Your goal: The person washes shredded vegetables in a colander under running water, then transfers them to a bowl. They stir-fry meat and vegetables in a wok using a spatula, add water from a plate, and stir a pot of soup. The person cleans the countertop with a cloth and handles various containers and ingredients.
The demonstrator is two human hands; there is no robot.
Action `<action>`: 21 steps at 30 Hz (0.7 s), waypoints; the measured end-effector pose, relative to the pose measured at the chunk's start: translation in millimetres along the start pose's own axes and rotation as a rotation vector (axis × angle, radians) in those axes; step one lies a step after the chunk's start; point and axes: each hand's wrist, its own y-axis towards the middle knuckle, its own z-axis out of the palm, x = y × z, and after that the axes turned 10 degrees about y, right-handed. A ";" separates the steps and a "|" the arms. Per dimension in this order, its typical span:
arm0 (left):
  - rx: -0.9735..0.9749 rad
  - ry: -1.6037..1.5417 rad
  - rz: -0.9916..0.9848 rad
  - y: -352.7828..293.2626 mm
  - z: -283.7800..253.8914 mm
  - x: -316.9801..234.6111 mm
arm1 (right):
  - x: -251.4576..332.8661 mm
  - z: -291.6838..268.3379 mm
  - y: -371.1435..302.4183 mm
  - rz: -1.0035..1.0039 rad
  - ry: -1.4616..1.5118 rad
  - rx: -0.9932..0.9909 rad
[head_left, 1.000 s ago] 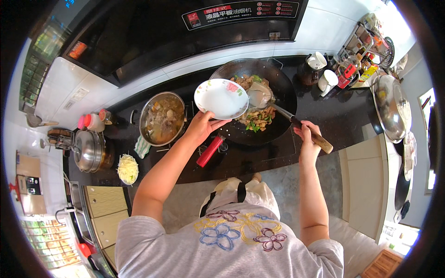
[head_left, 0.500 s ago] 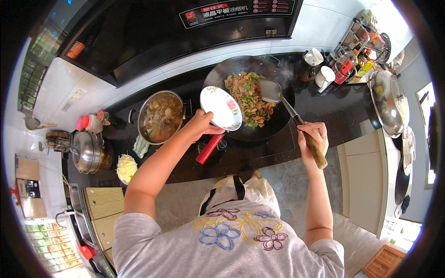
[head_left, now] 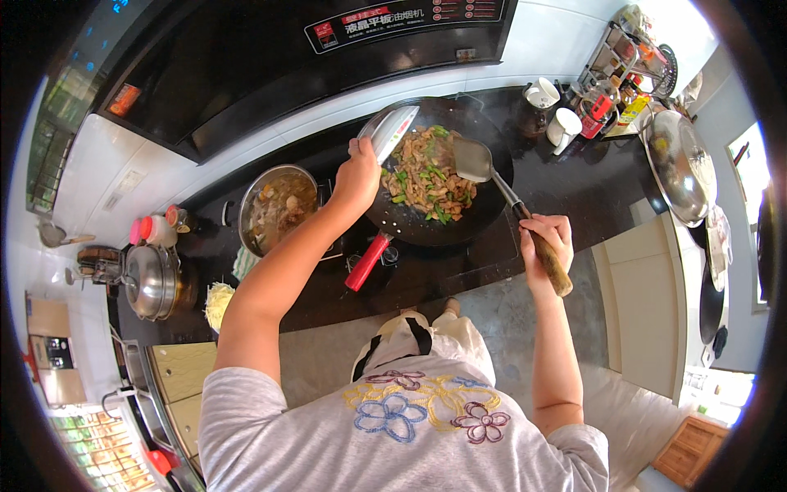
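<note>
My left hand [head_left: 359, 174] grips a white plate [head_left: 393, 136] with a coloured floral pattern. The plate is tipped steeply, almost edge-on, over the left far rim of the black wok [head_left: 494, 205]. Sliced meat with green pepper pieces [head_left: 432, 182] lies in the wok. With fingers wrapped round its wooden handle, my right hand [head_left: 548, 244] holds a spatula [head_left: 473, 160]; its metal blade rests at the right side of the food. The wok's red handle [head_left: 367, 262] points toward me. Part of the plate's inner face is turned away from view.
Left of the wok stands a pot of soup [head_left: 280, 209]. A bowl of pale shreds [head_left: 219, 305] and a lidded steel pot [head_left: 152, 283] are farther left. White mugs [head_left: 564, 129], bottles [head_left: 600, 107] and a large domed lid [head_left: 679, 168] occupy the right. A black range hood [head_left: 270, 61] hangs above.
My left hand has moved farther away from me with the plate, which has gone from lying face-up to tipped nearly on edge. My right hand and the spatula stay almost in place.
</note>
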 end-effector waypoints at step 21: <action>0.805 -1.728 -0.613 -123.4 36.7 -251.6 | -73.6 -67.0 58.8 -0.106 0.342 0.154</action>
